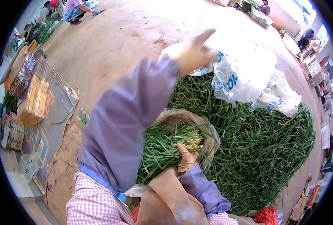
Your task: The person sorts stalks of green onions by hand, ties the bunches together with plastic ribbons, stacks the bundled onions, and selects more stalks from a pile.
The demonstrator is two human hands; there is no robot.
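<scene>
My left hand [196, 54], gloved and blurred by motion, reaches far forward over a crumpled clear plastic bag with blue print [236, 80]. One finger is stretched out, and nothing shows in the hand; its other fingers are unclear. Close to my body, my gloved right hand [188, 159] is closed around a bunch of garlic chives [191, 143] near its pale stem ends. Those greens lie in a round container lined with clear plastic [211, 137]. A large heap of loose garlic chives [260, 153] spreads to the right, partly covered by the printed bag.
Worn crates [35, 95] and flattened cardboard [67, 161] stand at left. Red string [267, 215] lies at lower right. A person in blue gloves [76, 9] crouches at the far left; others sit farther back among crates along the right wall.
</scene>
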